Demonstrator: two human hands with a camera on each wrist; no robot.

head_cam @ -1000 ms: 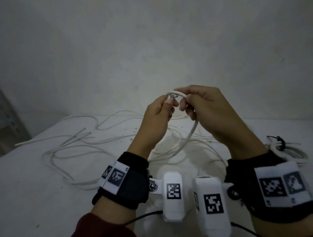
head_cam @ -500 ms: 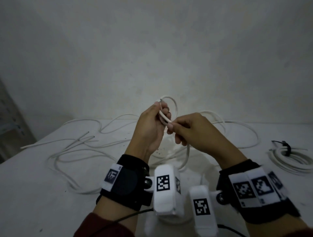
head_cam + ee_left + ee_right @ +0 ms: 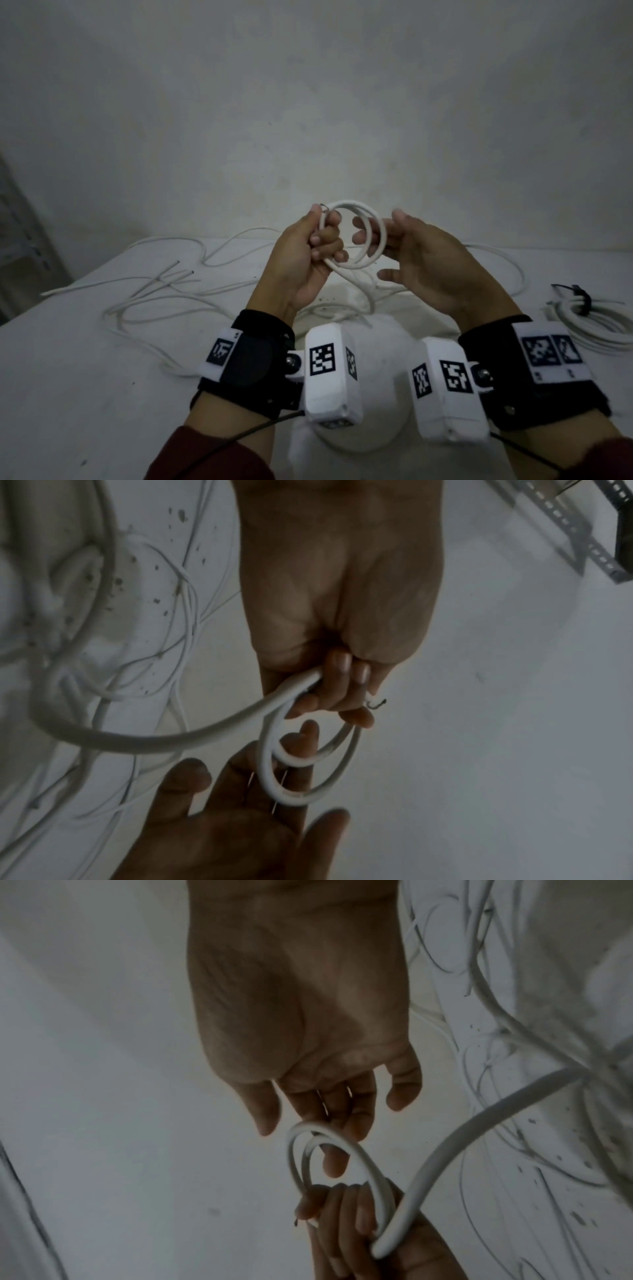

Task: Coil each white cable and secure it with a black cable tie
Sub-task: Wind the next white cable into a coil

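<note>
My left hand [image 3: 322, 243] grips a small coil of white cable [image 3: 349, 205], two loops wide, raised above the table. Its bare wire end [image 3: 377, 703] sticks out past the left fingers [image 3: 339, 693]. My right hand [image 3: 397, 243] is spread beside the coil, its straight fingers [image 3: 335, 1161] touching the loops [image 3: 342, 1144] and one reaching through them. The rest of this cable [image 3: 143, 741] trails down to the table. A coiled white cable [image 3: 589, 325] bound with a black cable tie [image 3: 579, 298] lies at the right.
Several loose white cables [image 3: 154, 298] sprawl over the white table [image 3: 85, 394], mostly left and behind my hands. A metal rack [image 3: 20, 240] stands off the table's left edge. A grey wall rises behind.
The right hand, which was pinching the cable and winding it, has let go and spread its fingers. The cable now forms two loops in the left hand.
</note>
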